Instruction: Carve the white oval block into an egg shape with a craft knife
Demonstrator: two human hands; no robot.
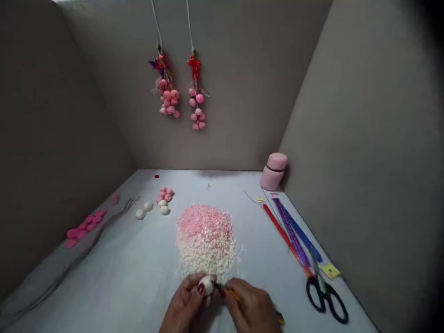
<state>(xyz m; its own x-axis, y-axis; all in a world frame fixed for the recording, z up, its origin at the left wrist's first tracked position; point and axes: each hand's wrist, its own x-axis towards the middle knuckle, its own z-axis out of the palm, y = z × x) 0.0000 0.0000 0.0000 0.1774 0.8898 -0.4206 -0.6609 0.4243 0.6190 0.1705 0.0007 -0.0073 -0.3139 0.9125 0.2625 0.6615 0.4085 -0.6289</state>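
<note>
Two bare hands meet low in the middle of the view, close to the near side of a mound of pink and white crumbs (206, 238) spread on a pale tabletop (114, 291). The left hand (185, 301) grasps a small white ball (207, 285) between thumb and fingers, just in front of the mound's whiter near part. The right hand (255, 304) is closed around a slender yellow tool (234, 294), whose dark end is at the right side of the ball; whether it goes in or only touches the surface is too small to tell. Beyond the mound, to its left, a cluster of pink and white balls (165, 196) sits near a pair of loose white balls (140, 214). Further left, bright pink pieces (85, 226) lie grouped beside some long thin twigs (100, 235). On the right, a red strip (280, 230), a purple strip (291, 231) and a blue strip (307, 240) run toward black-handled scissors (322, 287), with a pink jar (273, 175) standing upright at the far corner. Against the back wall (243, 111), two bunches of pink balls (169, 96) hang from white cords (190, 25).
</note>
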